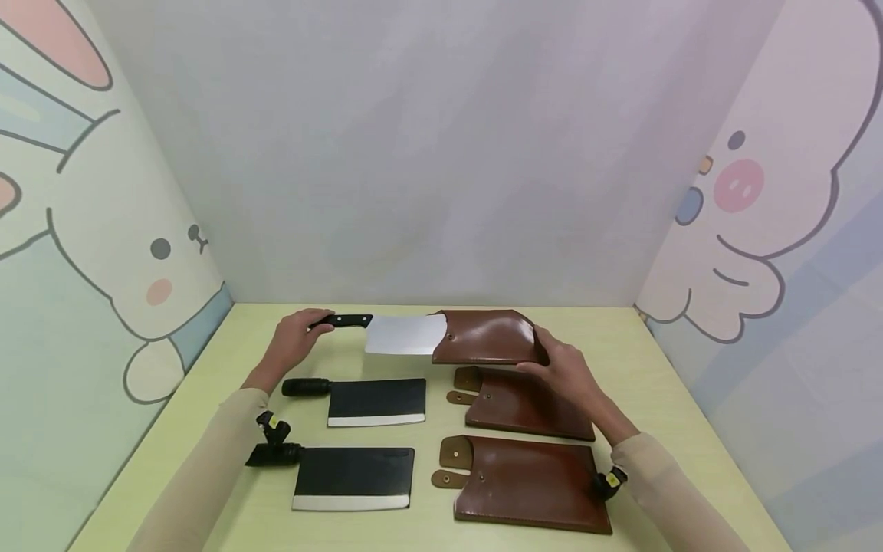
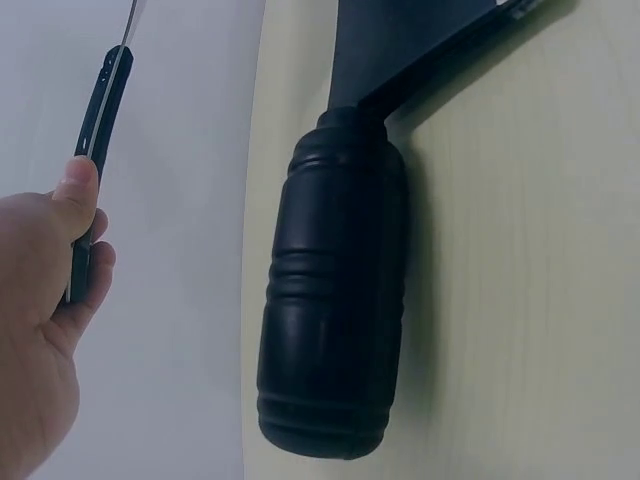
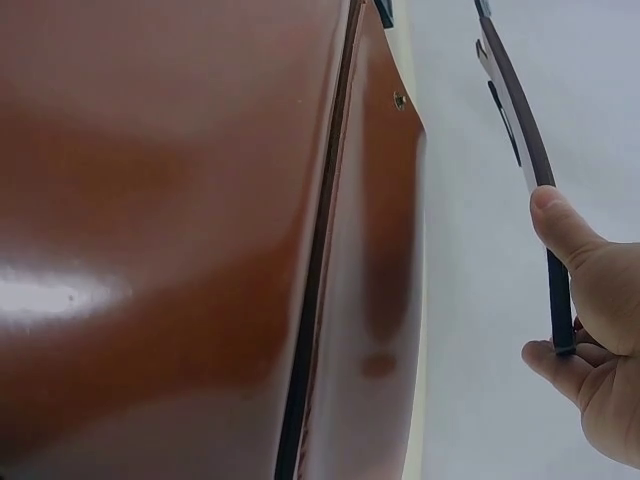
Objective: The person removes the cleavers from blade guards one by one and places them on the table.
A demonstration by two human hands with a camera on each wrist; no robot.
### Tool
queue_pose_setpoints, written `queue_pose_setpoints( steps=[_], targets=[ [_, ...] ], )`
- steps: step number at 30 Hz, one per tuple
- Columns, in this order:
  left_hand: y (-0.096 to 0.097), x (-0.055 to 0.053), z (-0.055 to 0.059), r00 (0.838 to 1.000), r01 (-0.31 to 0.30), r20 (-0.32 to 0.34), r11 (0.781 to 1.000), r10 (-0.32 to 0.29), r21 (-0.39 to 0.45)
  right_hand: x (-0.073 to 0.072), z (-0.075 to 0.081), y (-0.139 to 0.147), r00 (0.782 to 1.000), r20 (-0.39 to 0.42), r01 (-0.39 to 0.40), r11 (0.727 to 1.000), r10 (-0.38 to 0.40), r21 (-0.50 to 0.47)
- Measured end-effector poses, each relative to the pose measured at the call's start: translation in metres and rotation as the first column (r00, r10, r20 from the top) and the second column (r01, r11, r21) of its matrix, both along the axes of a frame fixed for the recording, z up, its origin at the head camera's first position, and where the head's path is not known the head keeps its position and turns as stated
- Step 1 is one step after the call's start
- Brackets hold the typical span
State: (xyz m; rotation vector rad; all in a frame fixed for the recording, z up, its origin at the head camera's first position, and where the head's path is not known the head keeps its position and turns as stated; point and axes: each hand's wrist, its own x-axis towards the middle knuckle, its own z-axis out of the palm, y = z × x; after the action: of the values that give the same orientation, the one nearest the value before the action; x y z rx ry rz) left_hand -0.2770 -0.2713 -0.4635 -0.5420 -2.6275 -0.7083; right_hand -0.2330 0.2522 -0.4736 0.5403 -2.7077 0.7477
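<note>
At the back of the table my left hand (image 1: 294, 340) grips the black riveted handle (image 1: 352, 320) of a cleaver with a bright blade (image 1: 403, 335). The blade's far end is inside a brown leather sheath (image 1: 483, 337), out of sight. My right hand (image 1: 564, 369) pinches that sheath at its right end, thumb on one face and fingers on the other, as the right wrist view also shows. Cleaver and sheath are held up off the table. The left wrist view shows my left hand (image 2: 45, 320) with its thumb along the handle.
Two dark-bladed cleavers, a middle one (image 1: 376, 399) and a front one (image 1: 353, 475), lie flat with handles leftward. Right of them lie two more brown sheaths, middle (image 1: 513, 414) and front (image 1: 531, 479), with strap flaps on the left. Walls bound the pale table (image 1: 648, 376).
</note>
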Motion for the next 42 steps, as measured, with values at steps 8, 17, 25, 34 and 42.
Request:
queue_pose_setpoints(
  steps=[8,17,25,34,42],
  targets=[
    [-0.008,0.002,0.005,1.000,-0.025,-0.002,1.000,0.024,-0.008,0.000,0.002,0.005,1.000,0.008,0.014,1.000,-0.014,0.007],
    [-0.018,0.003,0.005,0.999,-0.038,-0.040,0.999,0.037,-0.010,0.001,0.007,0.012,1.000,0.012,0.008,1.000,-0.009,0.022],
    [-0.026,0.004,0.004,0.997,-0.048,-0.053,0.999,0.048,0.004,-0.002,0.009,0.021,1.000,-0.006,0.009,0.999,-0.009,0.035],
    [-0.034,0.003,0.001,0.998,-0.061,-0.035,0.998,0.061,0.010,-0.006,0.005,0.035,0.999,-0.034,0.017,0.999,-0.016,0.045],
    [-0.039,0.003,-0.002,0.998,-0.061,-0.009,0.998,0.061,0.002,-0.013,0.003,0.047,1.000,-0.026,0.008,0.999,-0.007,0.045]
  ],
)
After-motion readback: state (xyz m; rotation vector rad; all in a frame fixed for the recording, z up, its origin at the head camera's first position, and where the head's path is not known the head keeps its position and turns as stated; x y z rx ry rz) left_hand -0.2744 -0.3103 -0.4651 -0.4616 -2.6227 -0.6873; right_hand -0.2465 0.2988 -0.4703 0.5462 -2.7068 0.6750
